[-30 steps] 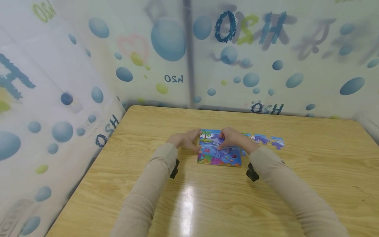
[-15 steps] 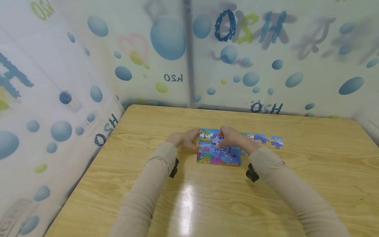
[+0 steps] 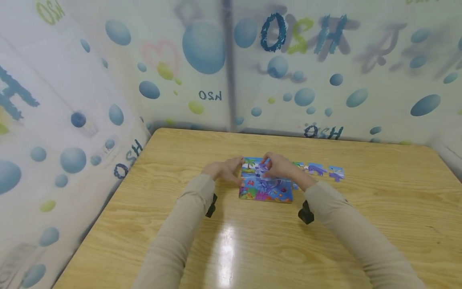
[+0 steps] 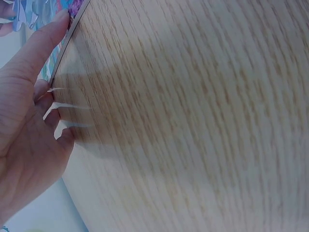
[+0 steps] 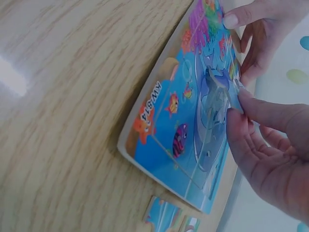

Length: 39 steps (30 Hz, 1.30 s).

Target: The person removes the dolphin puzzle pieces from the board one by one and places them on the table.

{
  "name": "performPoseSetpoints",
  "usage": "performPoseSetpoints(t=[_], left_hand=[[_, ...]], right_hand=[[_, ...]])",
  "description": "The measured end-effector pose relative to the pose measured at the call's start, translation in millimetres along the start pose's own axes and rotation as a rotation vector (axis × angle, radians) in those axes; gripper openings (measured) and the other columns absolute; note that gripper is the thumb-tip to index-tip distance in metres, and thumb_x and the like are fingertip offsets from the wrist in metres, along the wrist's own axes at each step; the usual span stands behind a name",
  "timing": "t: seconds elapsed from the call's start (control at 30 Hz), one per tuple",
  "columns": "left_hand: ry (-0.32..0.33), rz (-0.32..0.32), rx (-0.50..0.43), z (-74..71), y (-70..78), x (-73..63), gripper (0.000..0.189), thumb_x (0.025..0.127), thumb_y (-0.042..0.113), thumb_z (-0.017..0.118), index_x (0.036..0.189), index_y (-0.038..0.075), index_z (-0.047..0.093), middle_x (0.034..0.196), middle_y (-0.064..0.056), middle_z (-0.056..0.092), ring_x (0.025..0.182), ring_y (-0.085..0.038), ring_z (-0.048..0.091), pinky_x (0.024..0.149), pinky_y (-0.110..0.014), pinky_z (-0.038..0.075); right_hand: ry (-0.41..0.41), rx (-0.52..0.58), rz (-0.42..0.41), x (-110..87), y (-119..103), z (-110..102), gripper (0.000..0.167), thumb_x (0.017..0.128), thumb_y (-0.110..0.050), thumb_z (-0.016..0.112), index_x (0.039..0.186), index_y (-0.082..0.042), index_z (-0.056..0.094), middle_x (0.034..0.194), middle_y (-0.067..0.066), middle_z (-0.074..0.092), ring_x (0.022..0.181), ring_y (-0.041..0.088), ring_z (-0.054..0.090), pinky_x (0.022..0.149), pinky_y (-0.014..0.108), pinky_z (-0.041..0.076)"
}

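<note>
A jigsaw board [image 3: 266,195] with an undersea picture lies flat on the table. My left hand [image 3: 227,170] rests at its left edge; in the left wrist view the thumb [image 4: 42,44] lies straight on the board and the other fingers touch its side. Over the upper middle of the board, my right hand [image 3: 282,166] pinches a puzzle piece [image 5: 233,99] between thumb and fingertips. That piece looks tilted, partly hidden by the fingers. Other printed areas are partly covered by the right hand in the head view.
Loose puzzle pieces lie right of the board: a purple one [image 3: 317,169], another [image 3: 336,174] further right, and a blue one [image 5: 163,213] close to the board's edge. The wooden table [image 3: 267,245] meets printed curtains [image 3: 252,80] at the back and left.
My right hand has shifted slightly up and left over the board, and its fingers now lift the puzzle piece or tilt it. My left hand stays at the board's left edge.
</note>
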<state>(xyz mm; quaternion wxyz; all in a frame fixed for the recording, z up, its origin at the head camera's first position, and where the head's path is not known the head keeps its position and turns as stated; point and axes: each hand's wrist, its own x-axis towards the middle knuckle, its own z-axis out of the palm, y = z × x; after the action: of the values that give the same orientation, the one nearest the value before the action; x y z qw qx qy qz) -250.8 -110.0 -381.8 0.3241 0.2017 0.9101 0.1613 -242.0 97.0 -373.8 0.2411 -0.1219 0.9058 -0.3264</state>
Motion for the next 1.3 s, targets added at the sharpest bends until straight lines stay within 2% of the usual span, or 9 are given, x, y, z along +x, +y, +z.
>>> performPoseSetpoints(t=[0.17, 0.4, 0.63, 0.77, 1.0, 1.17, 1.3], left_hand=[[0.002, -0.008, -0.003, -0.1, 1.3, -0.1, 0.095, 0.081, 0.039, 0.066, 0.148, 0.013, 0.004, 0.155, -0.009, -0.001, 0.143, -0.025, 0.0, 0.118, -0.041, 0.006], [0.002, 0.005, -0.007, 1.1, 1.0, 0.0, 0.095, 0.082, 0.038, 0.066, 0.148, 0.011, 0.004, 0.155, -0.009, -0.002, 0.143, -0.025, 0.0, 0.118, -0.04, 0.006], [0.0, 0.021, -0.019, 1.4, 1.6, 0.6, 0.093, 0.083, 0.036, 0.066, 0.148, 0.01, 0.005, 0.155, -0.009, -0.004, 0.143, -0.025, -0.001, 0.118, -0.041, 0.005], [-0.006, 0.015, -0.022, 1.0, 3.5, -1.6, 0.092, 0.083, 0.036, 0.065, 0.148, 0.011, 0.005, 0.155, -0.008, -0.005, 0.143, -0.025, -0.002, 0.118, -0.042, 0.005], [0.002, 0.025, 0.0, 1.8, 3.2, -1.9, 0.09, 0.084, 0.036, 0.064, 0.148, 0.011, 0.005, 0.156, -0.007, -0.004, 0.143, -0.025, -0.001, 0.118, -0.041, 0.006], [0.008, 0.028, 0.012, 2.6, 0.3, 0.4, 0.092, 0.084, 0.038, 0.063, 0.148, 0.011, 0.004, 0.155, -0.008, -0.004, 0.143, -0.026, -0.001, 0.118, -0.042, 0.006], [0.006, 0.024, 0.014, 2.4, -0.3, 1.2, 0.094, 0.084, 0.04, 0.063, 0.148, 0.011, 0.002, 0.155, -0.009, -0.002, 0.143, -0.026, 0.0, 0.118, -0.042, 0.006]], right_hand=[[-0.007, 0.084, -0.03, -0.8, 6.4, -3.2, 0.038, 0.083, -0.008, 0.065, 0.117, -0.003, 0.049, 0.103, 0.017, 0.055, 0.072, 0.017, 0.06, 0.066, 0.029, 0.056], [-0.012, 0.193, -0.037, -7.4, 15.5, -10.3, 0.038, 0.085, -0.007, 0.062, 0.119, -0.001, 0.047, 0.103, 0.016, 0.052, 0.079, 0.019, 0.06, 0.073, 0.033, 0.056], [-0.005, 0.217, -0.072, -19.3, 29.9, -20.6, 0.039, 0.087, -0.009, 0.061, 0.121, 0.001, 0.046, 0.111, 0.023, 0.053, 0.085, 0.022, 0.062, 0.079, 0.037, 0.056], [0.009, 0.228, -0.094, -28.4, 44.1, -29.6, 0.039, 0.087, -0.009, 0.06, 0.121, 0.004, 0.045, 0.106, 0.023, 0.054, 0.081, 0.02, 0.062, 0.079, 0.038, 0.056], [0.05, 0.249, -0.042, -47.1, 67.7, -44.4, 0.039, 0.087, -0.007, 0.06, 0.119, 0.006, 0.043, 0.089, 0.009, 0.054, 0.072, 0.014, 0.06, 0.078, 0.039, 0.056], [0.082, 0.255, -0.012, -57.5, 85.5, -50.8, 0.042, 0.086, -0.006, 0.06, 0.121, 0.009, 0.041, 0.086, 0.005, 0.051, 0.071, 0.009, 0.057, 0.077, 0.036, 0.057], [0.097, 0.242, 0.002, -66.4, 98.1, -54.1, 0.044, 0.087, -0.008, 0.06, 0.122, 0.01, 0.04, 0.089, 0.007, 0.051, 0.073, 0.008, 0.056, 0.076, 0.034, 0.057]])
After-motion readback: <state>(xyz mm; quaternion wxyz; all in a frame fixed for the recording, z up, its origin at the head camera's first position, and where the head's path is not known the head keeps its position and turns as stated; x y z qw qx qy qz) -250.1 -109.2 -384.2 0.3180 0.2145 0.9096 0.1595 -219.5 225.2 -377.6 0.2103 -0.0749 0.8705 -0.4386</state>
